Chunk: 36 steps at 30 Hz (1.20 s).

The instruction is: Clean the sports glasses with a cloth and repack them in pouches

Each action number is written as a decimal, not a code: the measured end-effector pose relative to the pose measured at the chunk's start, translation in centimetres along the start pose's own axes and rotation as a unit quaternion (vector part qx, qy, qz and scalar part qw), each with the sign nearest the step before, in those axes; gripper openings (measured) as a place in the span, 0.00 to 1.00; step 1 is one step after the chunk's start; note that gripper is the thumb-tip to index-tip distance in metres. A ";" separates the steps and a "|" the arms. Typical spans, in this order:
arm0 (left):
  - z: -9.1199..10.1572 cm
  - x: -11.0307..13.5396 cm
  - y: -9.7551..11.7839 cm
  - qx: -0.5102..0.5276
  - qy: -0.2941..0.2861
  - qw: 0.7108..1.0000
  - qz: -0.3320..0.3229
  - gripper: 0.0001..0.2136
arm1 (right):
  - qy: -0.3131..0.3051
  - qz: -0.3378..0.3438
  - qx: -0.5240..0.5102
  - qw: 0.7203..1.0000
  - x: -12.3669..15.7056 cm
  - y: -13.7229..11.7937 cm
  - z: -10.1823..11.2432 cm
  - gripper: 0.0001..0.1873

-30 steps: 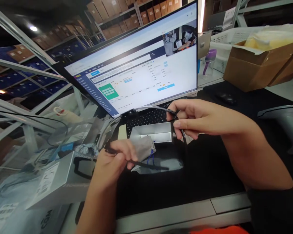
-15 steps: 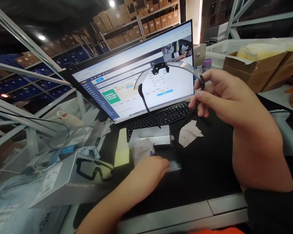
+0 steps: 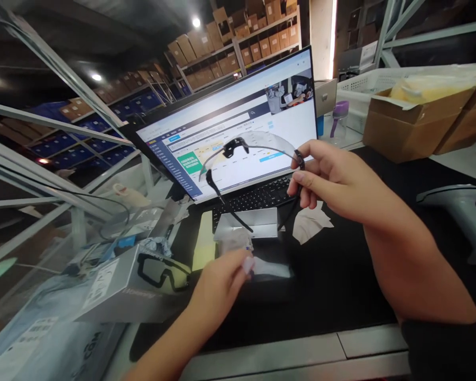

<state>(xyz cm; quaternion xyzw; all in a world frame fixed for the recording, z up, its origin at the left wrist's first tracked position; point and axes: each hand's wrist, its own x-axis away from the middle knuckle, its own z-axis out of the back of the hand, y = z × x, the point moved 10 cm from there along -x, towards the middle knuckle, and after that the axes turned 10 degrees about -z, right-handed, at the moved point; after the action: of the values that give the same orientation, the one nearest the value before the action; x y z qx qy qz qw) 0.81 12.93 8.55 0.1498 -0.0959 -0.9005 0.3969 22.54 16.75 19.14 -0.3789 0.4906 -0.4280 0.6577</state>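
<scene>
My right hand [image 3: 325, 177] is closed on a pair of glasses [image 3: 235, 147], gripping one hinge between thumb and fingers. The glasses have a clear lens and black temples, which hang down in front of the monitor. Lower down, my left hand [image 3: 222, 283] pinches the end of a clear plastic bag [image 3: 273, 268] lying on the black mat. Just beyond that hand are a greyish pouch [image 3: 234, 241] and an open silver-white box [image 3: 266, 217]. A crumpled piece of pale paper [image 3: 311, 222] lies below my right hand.
A monitor [image 3: 238, 169] and a black keyboard [image 3: 254, 196] stand behind. On the left are a grey box with a glasses picture [image 3: 115, 291], a yellow strip [image 3: 203, 243] and grey mailer bags [image 3: 75, 344]. A scanner [image 3: 456, 217] and cardboard boxes [image 3: 416, 121] are on the right.
The glasses have moved left and down in my right hand. My left hand has turned and drawn back slightly, and its fingertips now pinch clear plastic. The view has shifted a little.
</scene>
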 end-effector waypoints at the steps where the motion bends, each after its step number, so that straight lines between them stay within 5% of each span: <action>1: 1.3 1.1 -0.1 0.019 0.071 0.997 -0.015 0.07 | 0.003 0.000 -0.001 1.000 0.0 0.0 0.0 0.05; 3: 2.6 3.6 -0.2 0.005 0.172 0.984 -0.047 0.06 | 0.000 -0.002 -0.002 1.000 0.0 0.2 -0.4 0.04; 5: 2.1 5.6 -0.3 -0.022 0.207 0.976 -0.068 0.06 | -0.011 -0.009 0.002 1.000 -0.1 0.4 -1.1 0.03; 9: -0.1 7.6 -0.4 -0.038 0.159 0.982 -0.099 0.10 | -0.026 -0.019 0.033 0.999 -0.2 0.9 -2.5 0.03; 14: 0.0 8.8 1.8 -0.071 0.096 0.976 -0.181 0.06 | -0.039 -0.025 0.056 0.997 -0.1 1.5 -3.3 0.07; 20: -1.1 7.8 2.7 -0.100 0.125 0.963 -0.215 0.12 | -0.047 -0.042 0.051 0.997 -0.2 2.1 -3.9 0.12; 23: -1.4 6.6 2.1 -0.095 0.138 0.971 -0.170 0.13 | -0.047 -0.042 0.054 0.997 -0.2 2.3 -4.4 0.14; 30: 1.8 7.8 -0.8 -0.042 0.223 0.973 -0.039 0.13 | -0.053 -0.041 0.015 0.998 -0.3 2.3 -4.8 0.14; 36: 1.3 11.2 -6.5 0.136 0.346 0.919 0.134 0.16 | -0.076 -0.057 -0.122 0.988 -0.3 2.8 -6.8 0.16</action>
<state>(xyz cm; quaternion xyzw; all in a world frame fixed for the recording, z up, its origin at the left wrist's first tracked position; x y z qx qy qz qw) -11.24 9.04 5.73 0.4901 -0.0938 -0.7090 0.4983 16.42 17.48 15.13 -0.5147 0.4652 -0.3715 0.6169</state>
